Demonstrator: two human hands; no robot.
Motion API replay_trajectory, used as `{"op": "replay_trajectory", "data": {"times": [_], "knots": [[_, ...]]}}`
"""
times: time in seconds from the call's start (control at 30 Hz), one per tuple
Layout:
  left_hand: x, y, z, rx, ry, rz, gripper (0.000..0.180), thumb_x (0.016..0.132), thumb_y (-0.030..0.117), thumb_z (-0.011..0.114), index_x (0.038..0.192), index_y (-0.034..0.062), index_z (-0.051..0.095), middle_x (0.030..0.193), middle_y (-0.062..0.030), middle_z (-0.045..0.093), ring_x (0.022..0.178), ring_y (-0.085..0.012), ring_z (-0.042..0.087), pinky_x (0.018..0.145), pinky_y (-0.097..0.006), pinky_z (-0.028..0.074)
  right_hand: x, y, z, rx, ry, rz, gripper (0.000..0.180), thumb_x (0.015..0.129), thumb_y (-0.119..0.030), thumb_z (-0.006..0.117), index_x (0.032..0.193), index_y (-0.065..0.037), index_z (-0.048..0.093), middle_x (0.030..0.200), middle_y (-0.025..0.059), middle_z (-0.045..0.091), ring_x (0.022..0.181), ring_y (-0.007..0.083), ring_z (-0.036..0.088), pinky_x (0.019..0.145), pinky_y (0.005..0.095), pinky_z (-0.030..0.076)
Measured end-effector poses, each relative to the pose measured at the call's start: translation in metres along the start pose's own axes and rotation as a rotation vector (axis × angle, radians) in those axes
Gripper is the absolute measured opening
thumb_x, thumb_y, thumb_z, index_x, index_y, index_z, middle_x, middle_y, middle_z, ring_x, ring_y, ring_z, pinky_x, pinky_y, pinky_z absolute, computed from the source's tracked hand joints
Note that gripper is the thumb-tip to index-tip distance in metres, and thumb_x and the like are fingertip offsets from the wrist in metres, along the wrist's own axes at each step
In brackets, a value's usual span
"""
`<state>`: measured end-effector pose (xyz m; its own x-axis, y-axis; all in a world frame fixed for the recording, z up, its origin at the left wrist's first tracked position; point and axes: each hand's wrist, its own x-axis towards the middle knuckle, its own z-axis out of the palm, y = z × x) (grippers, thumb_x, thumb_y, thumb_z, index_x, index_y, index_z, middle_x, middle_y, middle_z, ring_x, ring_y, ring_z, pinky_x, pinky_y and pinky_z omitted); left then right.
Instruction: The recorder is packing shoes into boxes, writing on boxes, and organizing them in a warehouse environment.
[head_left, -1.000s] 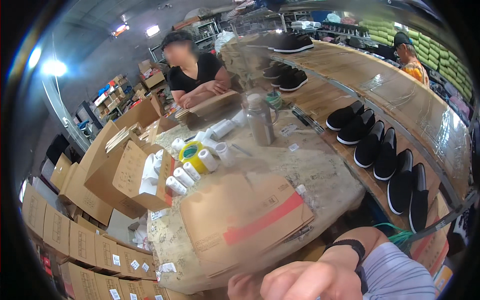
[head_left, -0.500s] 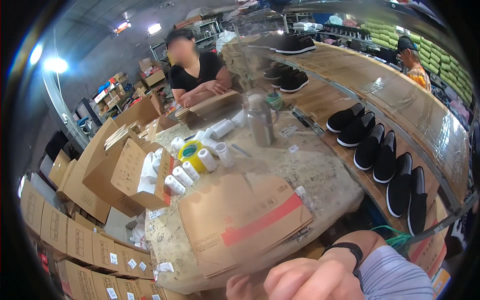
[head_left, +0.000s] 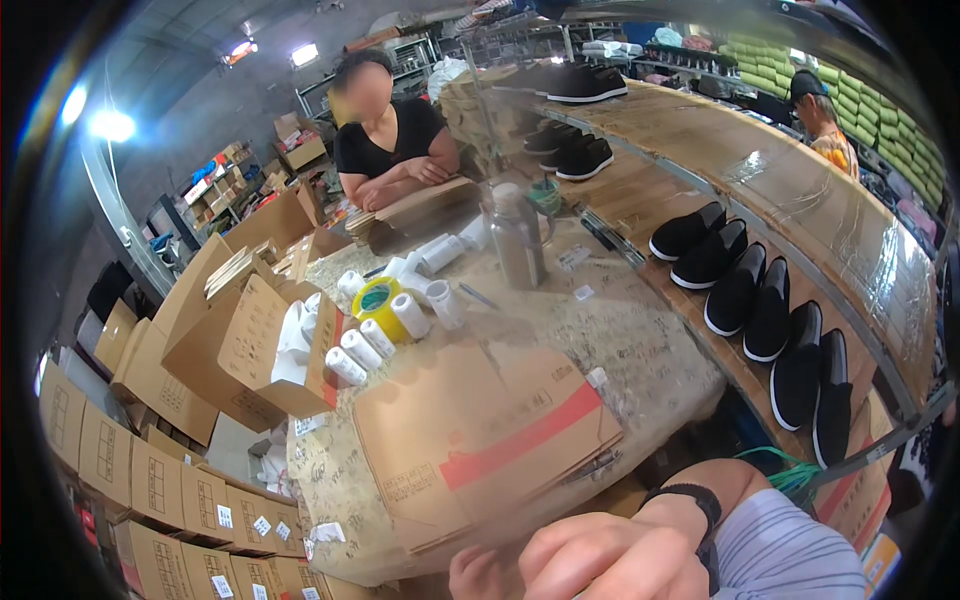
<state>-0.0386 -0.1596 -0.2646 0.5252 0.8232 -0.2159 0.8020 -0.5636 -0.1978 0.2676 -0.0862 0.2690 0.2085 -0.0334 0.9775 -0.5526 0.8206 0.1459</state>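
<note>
My right hand [head_left: 600, 560] sits at the bottom edge, blurred, fingers curled, with a black band on the wrist and a striped sleeve behind it. It is at the near edge of a stack of flattened cardboard boxes with a red stripe [head_left: 480, 440] on the speckled table [head_left: 640, 350]. I see nothing in it. A small patch of skin [head_left: 478, 578] just left of it may be my left hand; too little shows to tell.
White rolls [head_left: 360, 350], a yellow tape roll [head_left: 375, 297] and a metal flask [head_left: 518, 238] stand mid-table. An open carton [head_left: 255, 345] sits left, with stacked cartons [head_left: 150, 480] below. Black shoes [head_left: 760, 320] line shelves at right. A person [head_left: 390, 150] leans on the far side.
My right hand stays at the bottom edge, almost unmoved. The view has shifted slightly; nothing on the table has moved.
</note>
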Motion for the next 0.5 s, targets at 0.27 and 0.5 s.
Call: {"op": "replay_trajectory", "data": {"times": [0.27,0.5], "knots": [[-0.003,0.029,-0.306,-1.172,0.660,-0.320,0.026,0.085,0.011,0.059,0.104,-0.0052,0.062,0.111,-0.0175,0.057,0.103,-0.0311,0.056,0.090,-0.036,0.046,-0.006,-0.028,-0.023,0.054,0.048,0.439,0.025,0.081,0.002,0.058,0.103,-0.008,0.063,0.109,0.0168,0.053,0.082,0.0260,0.057,0.066,0.0340,0.047],[0.004,0.027,-0.307,-1.047,0.690,-0.285,0.020,0.083,0.005,0.065,0.103,0.0047,0.067,0.111,-0.0141,0.057,0.101,-0.0287,0.057,0.083,-0.034,0.049,-0.048,-0.010,-0.069,0.088,0.581,1.187,0.049,0.080,0.005,0.054,0.129,0.000,0.049,0.112,0.0070,0.052,0.088,0.0166,0.054,0.079,0.0293,0.044]]}}
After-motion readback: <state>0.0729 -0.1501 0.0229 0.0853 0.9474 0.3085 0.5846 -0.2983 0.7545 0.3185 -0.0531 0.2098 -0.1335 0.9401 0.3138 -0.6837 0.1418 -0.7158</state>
